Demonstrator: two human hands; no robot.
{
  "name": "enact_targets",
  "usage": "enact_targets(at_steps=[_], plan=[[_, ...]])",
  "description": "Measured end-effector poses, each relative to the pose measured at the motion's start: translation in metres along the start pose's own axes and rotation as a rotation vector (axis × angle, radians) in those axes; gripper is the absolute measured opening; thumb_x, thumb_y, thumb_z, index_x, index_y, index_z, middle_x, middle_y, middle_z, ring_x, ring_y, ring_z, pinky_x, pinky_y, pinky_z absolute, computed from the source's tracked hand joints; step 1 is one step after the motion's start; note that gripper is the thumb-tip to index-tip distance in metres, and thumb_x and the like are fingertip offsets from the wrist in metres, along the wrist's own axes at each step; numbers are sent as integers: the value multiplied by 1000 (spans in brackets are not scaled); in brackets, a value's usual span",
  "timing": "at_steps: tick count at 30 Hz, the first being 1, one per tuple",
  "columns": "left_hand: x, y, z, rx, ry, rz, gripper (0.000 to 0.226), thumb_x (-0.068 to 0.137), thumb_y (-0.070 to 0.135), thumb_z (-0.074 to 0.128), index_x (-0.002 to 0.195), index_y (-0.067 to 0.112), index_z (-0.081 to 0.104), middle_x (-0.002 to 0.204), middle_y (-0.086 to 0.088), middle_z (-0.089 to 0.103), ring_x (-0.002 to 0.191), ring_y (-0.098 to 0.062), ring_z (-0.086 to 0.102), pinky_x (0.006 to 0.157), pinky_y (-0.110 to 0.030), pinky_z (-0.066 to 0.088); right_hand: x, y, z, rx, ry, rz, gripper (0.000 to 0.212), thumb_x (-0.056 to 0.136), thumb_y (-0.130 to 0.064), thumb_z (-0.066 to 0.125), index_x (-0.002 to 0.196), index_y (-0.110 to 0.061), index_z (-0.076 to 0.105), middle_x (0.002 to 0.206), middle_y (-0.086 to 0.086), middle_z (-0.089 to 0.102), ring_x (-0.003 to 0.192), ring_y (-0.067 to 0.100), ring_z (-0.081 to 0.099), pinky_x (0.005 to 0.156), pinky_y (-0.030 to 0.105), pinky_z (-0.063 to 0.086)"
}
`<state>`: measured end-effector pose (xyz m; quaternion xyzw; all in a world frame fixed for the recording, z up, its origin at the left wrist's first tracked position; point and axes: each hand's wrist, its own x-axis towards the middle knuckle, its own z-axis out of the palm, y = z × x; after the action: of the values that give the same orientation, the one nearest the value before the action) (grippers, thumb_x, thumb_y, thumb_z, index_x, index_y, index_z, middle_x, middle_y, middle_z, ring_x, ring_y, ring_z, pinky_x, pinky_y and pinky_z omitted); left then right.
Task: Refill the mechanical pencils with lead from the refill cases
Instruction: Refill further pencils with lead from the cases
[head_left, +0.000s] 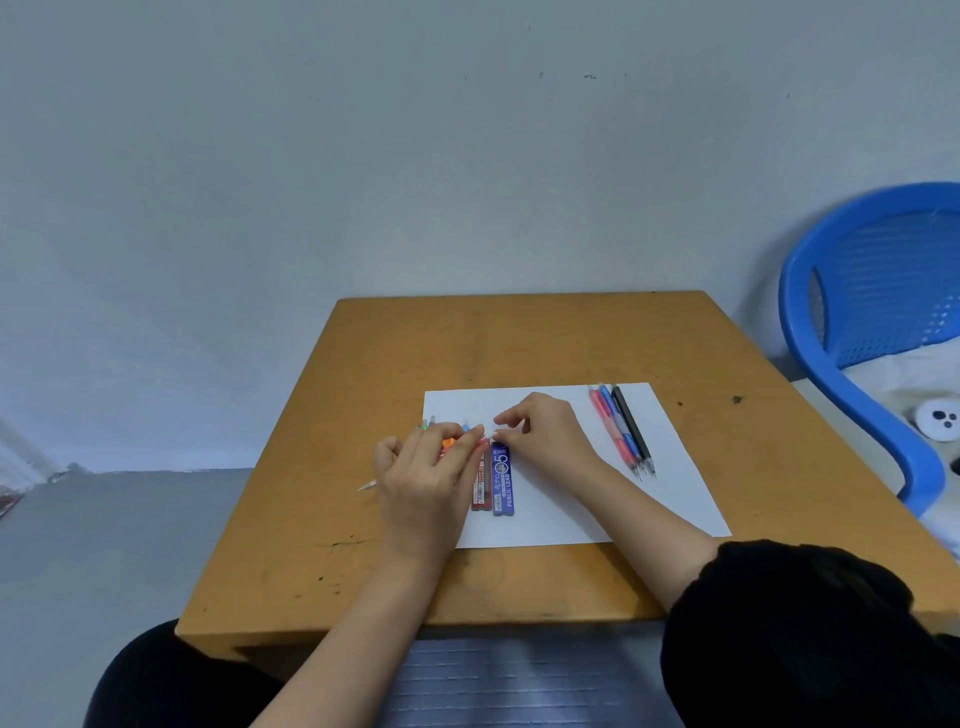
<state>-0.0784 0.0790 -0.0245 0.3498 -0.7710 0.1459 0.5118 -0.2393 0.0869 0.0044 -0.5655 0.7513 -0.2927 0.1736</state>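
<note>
My left hand (428, 480) grips a mechanical pencil (368, 486) with an orange section; its tip sticks out to the left below my thumb. My right hand (545, 434) pinches at that pencil's upper end, fingertips meeting those of the left hand. Whatever lies between them is too small to make out. A red refill case (481, 486) and a blue refill case (502, 480) marked 0.5 lie side by side on the white paper (670, 499), just under both hands. Several more pencils (621, 431) lie in a row at the paper's right. Other pencil ends (427, 422) peek out behind my left hand.
The paper lies on a small wooden table (519, 343) against a grey wall. A blue plastic chair (857, 322) stands at the right, close to the table's edge. The floor drops away on the left.
</note>
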Motion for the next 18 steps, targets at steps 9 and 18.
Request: enact_targets(at_steps=[9, 18], plan=[[0, -1, 0, -1, 4, -14, 9, 84, 24, 74, 91, 21, 77, 88, 1, 70, 71, -16, 63, 71, -35, 30, -15, -5, -11, 395, 46, 77, 15, 89, -17, 64, 101, -16, 74, 87, -13, 66, 78, -1, 58, 66, 7, 42], [-1, -3, 2, -9, 18, -27, 10, 86, 26, 72, 92, 20, 77, 88, 1, 70, 71, -15, 63, 71, -34, 30, -37, -19, -20, 926, -74, 176, 14, 90, -3, 58, 93, -9, 71, 77, 2, 70, 62, 3, 60, 63, 15, 50]])
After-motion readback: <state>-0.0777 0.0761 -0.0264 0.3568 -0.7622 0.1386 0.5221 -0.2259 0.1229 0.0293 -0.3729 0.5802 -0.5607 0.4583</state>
